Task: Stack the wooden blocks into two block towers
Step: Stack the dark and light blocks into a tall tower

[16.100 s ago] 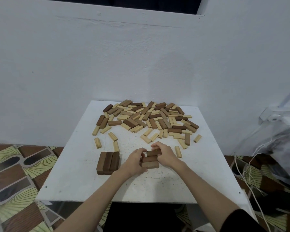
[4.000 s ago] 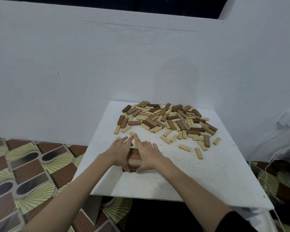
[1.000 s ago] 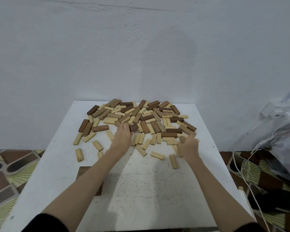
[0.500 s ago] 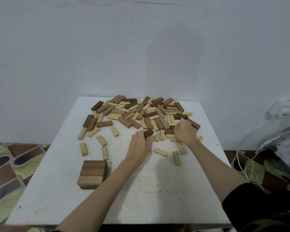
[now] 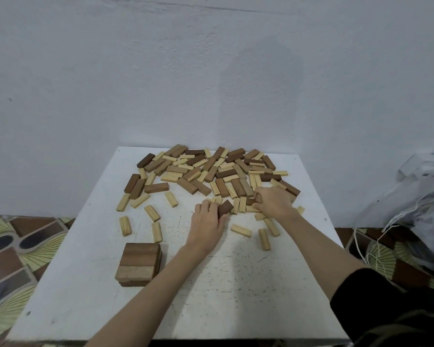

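Head view. White square table [image 5: 236,284], back edge set against a pale wall [image 5: 211,71]; left, right and near edges open, with patterned floor tiles [image 5: 23,246] to the left and a clear plastic bag [image 5: 416,216] with white cords off the right edge.

Loose wooden blocks [image 5: 206,171], dark and light, lie in a wide spread over the far half of the table, reaching close to the back edge; a few light strays sit apart toward the middle and left.

Block tower [image 5: 139,264], low, dark blocks in crossed layers, stands near the left front of the table, apart from the spread.

Left hand [image 5: 207,226], at the near fringe of the spread, fingers curled round one dark block [image 5: 224,207], which is tilted up.

Right hand [image 5: 273,202], just right of the left, fingers curled onto a small dark block [image 5: 252,201] at the edge of the spread.

Bare tabletop: the near half, in front of the hands and right of the tower, speckled.

No writing or labels readable.
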Demonstrator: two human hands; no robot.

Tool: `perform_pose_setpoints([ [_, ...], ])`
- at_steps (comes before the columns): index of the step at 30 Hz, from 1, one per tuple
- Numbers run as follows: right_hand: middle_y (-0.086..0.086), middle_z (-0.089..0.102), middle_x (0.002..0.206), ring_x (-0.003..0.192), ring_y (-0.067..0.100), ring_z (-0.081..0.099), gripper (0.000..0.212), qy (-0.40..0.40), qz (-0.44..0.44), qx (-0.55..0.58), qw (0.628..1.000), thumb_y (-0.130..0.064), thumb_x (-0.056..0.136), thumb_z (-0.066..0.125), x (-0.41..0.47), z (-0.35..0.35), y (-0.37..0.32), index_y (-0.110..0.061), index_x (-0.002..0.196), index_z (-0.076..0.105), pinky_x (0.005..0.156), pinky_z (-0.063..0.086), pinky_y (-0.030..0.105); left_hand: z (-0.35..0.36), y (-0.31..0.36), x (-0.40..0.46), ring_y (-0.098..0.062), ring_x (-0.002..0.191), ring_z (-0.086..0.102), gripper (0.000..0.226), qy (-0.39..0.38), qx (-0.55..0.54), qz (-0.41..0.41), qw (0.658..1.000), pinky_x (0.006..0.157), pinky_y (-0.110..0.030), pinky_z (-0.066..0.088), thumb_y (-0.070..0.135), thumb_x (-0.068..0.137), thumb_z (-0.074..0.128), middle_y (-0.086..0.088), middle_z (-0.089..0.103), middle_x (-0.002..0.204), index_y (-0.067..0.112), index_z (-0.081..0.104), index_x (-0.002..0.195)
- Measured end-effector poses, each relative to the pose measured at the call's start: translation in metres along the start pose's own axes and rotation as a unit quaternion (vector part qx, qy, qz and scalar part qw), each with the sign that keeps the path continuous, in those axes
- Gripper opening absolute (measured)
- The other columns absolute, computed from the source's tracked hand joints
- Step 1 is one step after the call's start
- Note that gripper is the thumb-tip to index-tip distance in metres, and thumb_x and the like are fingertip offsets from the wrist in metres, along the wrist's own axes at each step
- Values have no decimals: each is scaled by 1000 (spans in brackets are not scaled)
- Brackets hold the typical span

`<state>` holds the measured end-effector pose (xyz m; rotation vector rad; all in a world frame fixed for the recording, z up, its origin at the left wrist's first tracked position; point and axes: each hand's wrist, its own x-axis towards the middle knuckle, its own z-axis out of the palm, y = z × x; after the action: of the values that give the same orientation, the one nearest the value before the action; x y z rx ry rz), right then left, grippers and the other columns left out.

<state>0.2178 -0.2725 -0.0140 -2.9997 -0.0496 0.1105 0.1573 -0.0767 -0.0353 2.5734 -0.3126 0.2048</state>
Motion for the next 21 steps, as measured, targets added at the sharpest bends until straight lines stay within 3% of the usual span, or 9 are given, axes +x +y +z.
perform_pose_setpoints([
  [4, 2, 65, 108, 104, 22, 59, 25, -12, -1, 13, 1000, -25, 92, 58, 0, 3, -3, -17, 116, 57, 67, 41, 27, 3, 2, -6, -24, 108, 40, 34, -14, -5, 5, 1000, 90, -28, 35, 26, 98, 44, -10, 46, 121, 6, 48, 125],
  [9, 5, 62, 109, 99, 23, 60, 19, -31, -8, -21, 999, -23, 93, 57, 3, 5, -7, -13, 109, 58, 66, 40, 29, 3, 0, -13, -22, 109, 39, 36, -20, -31, -20, 999, 90, -26, 33, 27, 98, 45, -8, 45, 122, 6, 47, 127],
  [13, 7, 51, 111, 94, 26, 59, 24, 12, -21, -39, 999, -27, 95, 51, -4, 5, -7, -8, 109, 54, 64, 40, 30, 1, 0, -17, -21, 108, 41, 36, -30, -76, -47, 996, 89, -23, 33, 28, 98, 47, -9, 46, 119, 4, 48, 124],
  [17, 8, 63, 104, 86, 25, 62, 12, 25, -23, 4, 999, -8, 96, 44, -10, 14, -5, -7, 105, 52, 61, 39, 30, -1, -2, -20, -20, 105, 45, 37, -36, -117, -78, 989, 86, -22, 37, 29, 96, 50, -9, 49, 117, 6, 47, 125],
  [21, 5, 54, 114, 101, 25, 59, 30, -19, -10, 51, 998, -32, 97, 51, -20, 17, -5, -7, 114, 54, 76, 47, 33, -5, -1, -23, -21, 106, 48, 37, -32, -159, -90, 983, 88, -27, 43, 26, 96, 51, -9, 51, 118, 9, 44, 128],
])
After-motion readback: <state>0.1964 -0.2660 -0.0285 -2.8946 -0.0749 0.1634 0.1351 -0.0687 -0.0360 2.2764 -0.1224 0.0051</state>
